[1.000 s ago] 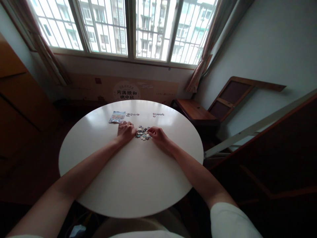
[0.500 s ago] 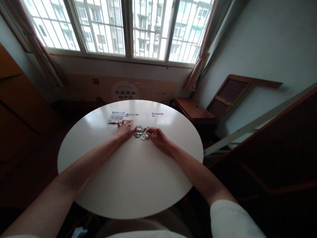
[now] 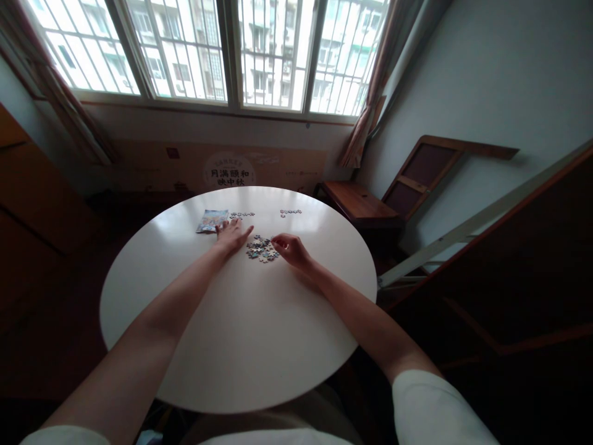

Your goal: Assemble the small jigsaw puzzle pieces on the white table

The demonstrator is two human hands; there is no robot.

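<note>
A heap of puzzle pieces (image 3: 259, 248) sits on a round white table (image 3: 241, 346), a bit past the middle, and well in from every edge. A wide stretch of white top lies between the heap and the near edge. The far edge is closer.

The left hand (image 3: 233, 235) is spread out, with its fingers apart and its thumb poking out to the right. It is up and left of the heap, next to a shiny picture packet (image 3: 212, 220) and a short row of joined pieces (image 3: 251, 214). The right hand (image 3: 291, 249) is curled at the right side of the heap, with its fingertips right by the pieces (they are so small that I cannot tell if it pinches one).

There is a gap between the two hands, and the heap shows there. Another short row (image 3: 291, 212) lies near the far edge, past the right hand. Both arms cross the near rim, one on each side. A brown wooden seat (image 3: 364, 201) stands just past the table's far right edge.
</note>
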